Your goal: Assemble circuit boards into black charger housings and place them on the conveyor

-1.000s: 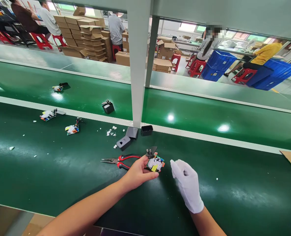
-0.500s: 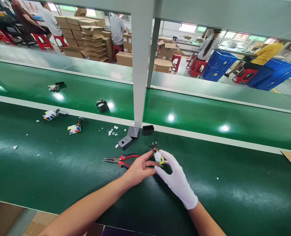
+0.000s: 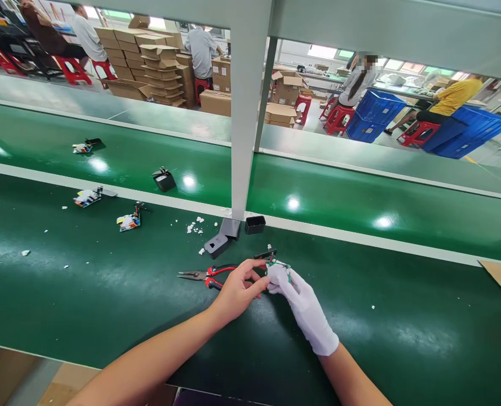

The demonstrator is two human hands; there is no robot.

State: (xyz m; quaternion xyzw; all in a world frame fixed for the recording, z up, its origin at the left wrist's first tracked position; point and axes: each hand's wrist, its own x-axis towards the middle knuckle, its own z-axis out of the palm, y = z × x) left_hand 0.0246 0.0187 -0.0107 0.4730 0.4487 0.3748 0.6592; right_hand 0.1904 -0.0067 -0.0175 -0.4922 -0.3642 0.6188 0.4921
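A circuit board (image 3: pixel 271 263), its white-and-yellow side facing up a second ago, is now turned and largely covered by the gloved fingers of the right hand (image 3: pixel 305 301), which was apart from it then. Those fingers grasp the board from the right; the bare fingers of the left hand (image 3: pixel 238 287) curve at its left edge, whether gripping or only touching cannot be told. A black plug piece (image 3: pixel 264 255) sits at its far side. Pliers (image 3: pixel 205 276) lie just left on the counter (image 3: pixel 402 299). Farther off, a black case with prongs (image 3: pixel 164 180) has shifted left.
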